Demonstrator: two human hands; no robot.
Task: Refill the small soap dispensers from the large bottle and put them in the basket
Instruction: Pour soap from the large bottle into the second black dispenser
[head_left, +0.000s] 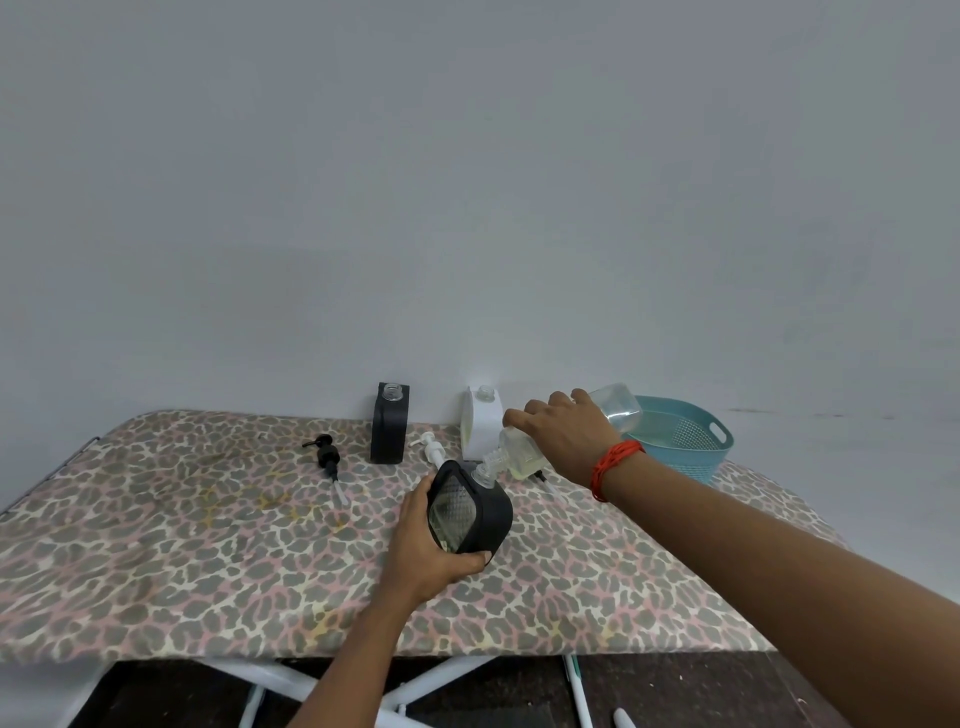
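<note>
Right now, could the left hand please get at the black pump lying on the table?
Probably not yet: the left hand is gripping the tilted black dispenser being filled. The path to the black pump looks clear otherwise.

A leopard print of grey, pink and cream is covering the desk (208, 545). 2 dispensers are showing black, one standing (388, 431) and one tilted (475, 512) with a clear ribbed window; a third (482, 423) is showing white. The large bottle (524, 452) is looking clear with pale yellow liquid. The basket (685, 441) is showing teal. One loose pump (326, 453) is black, another (431, 448) white. An orange-red thread band (613, 462) is circling the right wrist. The wall (467, 182) is looking pale grey.
</note>
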